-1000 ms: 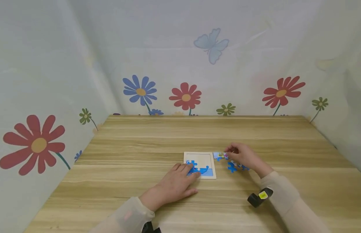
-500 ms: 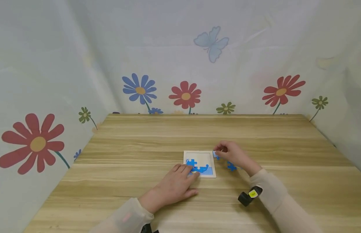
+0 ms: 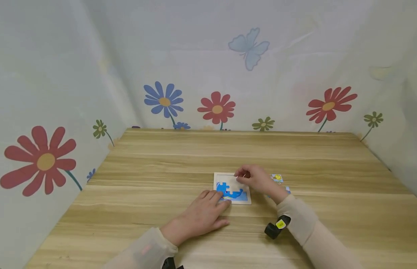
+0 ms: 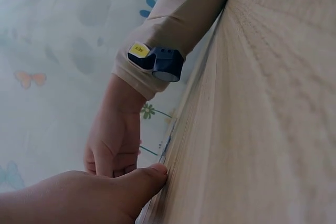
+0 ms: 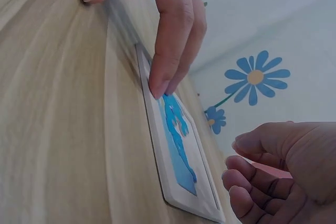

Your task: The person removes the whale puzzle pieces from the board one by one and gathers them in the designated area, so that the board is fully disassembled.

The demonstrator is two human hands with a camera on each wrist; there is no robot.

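Note:
In the head view my left hand (image 3: 201,213) rests at the near left of a pale puzzle tray (image 3: 249,198). Its fingertips press the joined blue jigsaw pieces (image 3: 231,194) in the tray's lower part; the tray's upper part is bare. The right wrist view shows two left fingers on the blue puzzle picture (image 5: 181,150). Over the tray's upper right corner hovers my right hand (image 3: 257,181), thumb and fingers curled close together. The right wrist view shows this hand (image 5: 278,174) beside the tray; no piece is visible at its fingertips, so its grip is unclear.
A sun-patterned jigsaw piece (image 3: 277,178) lies right of the tray, with a light blue piece (image 3: 288,189) nearer; my right hand partly hides this group. The wooden table (image 3: 161,157) extends to a flower-printed curtain (image 3: 181,63). Each wrist carries a black camera (image 3: 273,231).
My right hand has moved left from the loose pieces to above the tray's right corner. Behind it the sun-patterned piece has come into view. My left hand has stayed put.

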